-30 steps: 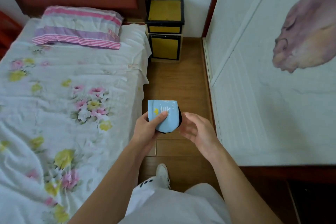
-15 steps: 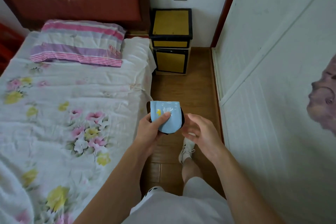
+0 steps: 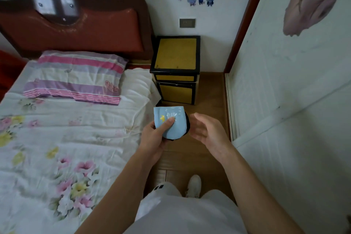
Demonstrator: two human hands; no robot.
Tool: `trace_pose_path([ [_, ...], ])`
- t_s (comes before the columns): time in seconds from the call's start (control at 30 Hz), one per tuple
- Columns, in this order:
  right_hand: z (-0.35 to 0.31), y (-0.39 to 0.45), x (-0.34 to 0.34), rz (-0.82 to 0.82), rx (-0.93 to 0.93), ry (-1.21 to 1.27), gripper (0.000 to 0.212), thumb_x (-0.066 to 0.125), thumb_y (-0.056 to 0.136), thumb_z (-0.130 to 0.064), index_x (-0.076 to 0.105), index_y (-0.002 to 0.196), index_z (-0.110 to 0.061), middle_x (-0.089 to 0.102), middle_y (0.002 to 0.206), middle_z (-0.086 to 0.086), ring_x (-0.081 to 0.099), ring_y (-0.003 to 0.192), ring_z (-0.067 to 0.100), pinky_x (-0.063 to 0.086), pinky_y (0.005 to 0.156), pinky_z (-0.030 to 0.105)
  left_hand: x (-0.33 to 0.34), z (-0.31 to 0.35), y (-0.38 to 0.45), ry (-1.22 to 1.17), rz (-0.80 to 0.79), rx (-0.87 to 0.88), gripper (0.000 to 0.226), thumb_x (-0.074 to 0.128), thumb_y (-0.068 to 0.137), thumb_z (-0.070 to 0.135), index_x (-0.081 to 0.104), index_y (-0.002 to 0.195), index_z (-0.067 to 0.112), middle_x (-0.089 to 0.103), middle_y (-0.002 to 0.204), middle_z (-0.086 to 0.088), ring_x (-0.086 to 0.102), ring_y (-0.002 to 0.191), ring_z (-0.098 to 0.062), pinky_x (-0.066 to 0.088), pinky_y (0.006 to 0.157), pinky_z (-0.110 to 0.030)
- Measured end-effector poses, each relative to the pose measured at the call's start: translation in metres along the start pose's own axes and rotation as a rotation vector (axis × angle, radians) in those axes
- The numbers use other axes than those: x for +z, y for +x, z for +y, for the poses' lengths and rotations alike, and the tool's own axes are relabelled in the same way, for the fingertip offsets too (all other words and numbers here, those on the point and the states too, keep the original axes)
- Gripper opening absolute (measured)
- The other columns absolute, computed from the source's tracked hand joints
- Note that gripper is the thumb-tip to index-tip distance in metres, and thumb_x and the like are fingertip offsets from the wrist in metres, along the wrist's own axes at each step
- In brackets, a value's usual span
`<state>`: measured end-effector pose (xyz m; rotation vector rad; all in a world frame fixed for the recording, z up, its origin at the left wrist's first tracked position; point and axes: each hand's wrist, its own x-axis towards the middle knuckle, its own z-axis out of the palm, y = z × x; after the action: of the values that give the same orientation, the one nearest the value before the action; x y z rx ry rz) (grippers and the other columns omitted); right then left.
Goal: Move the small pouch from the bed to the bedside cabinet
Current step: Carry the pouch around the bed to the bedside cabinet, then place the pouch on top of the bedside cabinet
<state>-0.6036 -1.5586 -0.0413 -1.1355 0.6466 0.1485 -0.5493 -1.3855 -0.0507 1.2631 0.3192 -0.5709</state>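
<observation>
A small light-blue pouch (image 3: 173, 126) with a dark edge and a yellow mark is held upright in my left hand (image 3: 154, 137), thumb pressed on its front, over the wooden floor beside the bed (image 3: 62, 138). My right hand (image 3: 206, 130) hovers just right of the pouch, fingers spread, apparently not touching it. The bedside cabinet (image 3: 176, 53), yellow panels in a black frame, stands ahead against the wall, its top bare.
A striped pillow (image 3: 76, 76) lies at the head of the bed under a red headboard (image 3: 76, 28). A white wardrobe wall (image 3: 288, 100) closes the right side. The narrow wooden floor strip (image 3: 210, 89) leads to the cabinet. My white shoe (image 3: 193, 185) is below.
I have walked forward along the bed, so the cabinet is nearer and larger. The pouch stays in my left hand; my right hand has drawn slightly away from it.
</observation>
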Motion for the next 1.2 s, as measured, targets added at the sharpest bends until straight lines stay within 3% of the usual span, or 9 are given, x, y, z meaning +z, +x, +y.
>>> trace_pose_path([
  [0.2,-0.042,0.059,-0.001,-0.036,0.003,-0.043,0.022,0.062,0.095,-0.033,0.075,0.104,-0.017,0.075,0.104,0.008,0.073,0.099,0.022,0.059,0.089,0.041,0.03,0.036,0.054,0.025,-0.004,0.028,0.043,0.085,0.071,0.027,0.071,0.108,0.008,0.08,0.085,-0.005,0.075,0.071,-0.016,0.053,0.044,-0.02],
  [0.37,-0.072,0.114,0.0,-0.02,0.049,-0.039,0.028,0.062,0.095,-0.032,0.07,0.115,-0.013,0.071,0.115,0.014,0.069,0.108,0.028,0.056,0.097,0.046,0.042,0.057,0.112,0.001,0.022,0.007,0.049,0.087,0.064,0.029,0.071,0.107,0.01,0.08,0.1,-0.009,0.076,0.091,-0.024,0.063,0.065,-0.032],
  [0.53,-0.108,0.184,0.002,0.011,0.046,-0.015,0.027,0.064,0.093,-0.032,0.071,0.112,-0.013,0.072,0.11,0.014,0.074,0.096,0.022,0.058,0.09,0.041,0.056,0.085,0.187,-0.024,-0.005,-0.016,0.054,0.086,0.065,0.028,0.07,0.112,0.006,0.078,0.107,-0.013,0.074,0.098,-0.028,0.061,0.068,-0.031],
  [0.7,-0.158,0.271,0.024,0.072,0.064,0.069,0.028,0.064,0.093,-0.032,0.072,0.113,-0.013,0.072,0.112,0.014,0.074,0.097,0.024,0.06,0.083,0.036,0.066,0.134,0.281,-0.014,-0.053,-0.031,0.05,0.082,0.071,0.026,0.068,0.115,0.005,0.077,0.11,-0.014,0.074,0.1,-0.028,0.061,0.07,-0.032],
  [0.97,-0.24,0.394,0.077,0.1,0.095,0.103,0.035,0.064,0.094,-0.033,0.065,0.123,-0.012,0.072,0.115,0.013,0.073,0.101,0.025,0.058,0.088,0.04,0.072,0.222,0.421,0.006,-0.096,-0.045,0.053,0.084,0.068,0.026,0.068,0.114,0.004,0.076,0.112,-0.016,0.073,0.101,-0.029,0.061,0.072,-0.032],
  [1.2,-0.273,0.443,0.089,0.168,0.114,0.114,0.033,0.061,0.097,-0.027,0.062,0.124,-0.008,0.069,0.119,0.017,0.07,0.106,0.03,0.055,0.098,0.045,0.084,0.257,0.483,0.01,-0.143,-0.096,0.05,0.082,0.072,0.025,0.068,0.116,0.006,0.077,0.11,-0.011,0.073,0.102,-0.027,0.062,0.071,-0.031],
])
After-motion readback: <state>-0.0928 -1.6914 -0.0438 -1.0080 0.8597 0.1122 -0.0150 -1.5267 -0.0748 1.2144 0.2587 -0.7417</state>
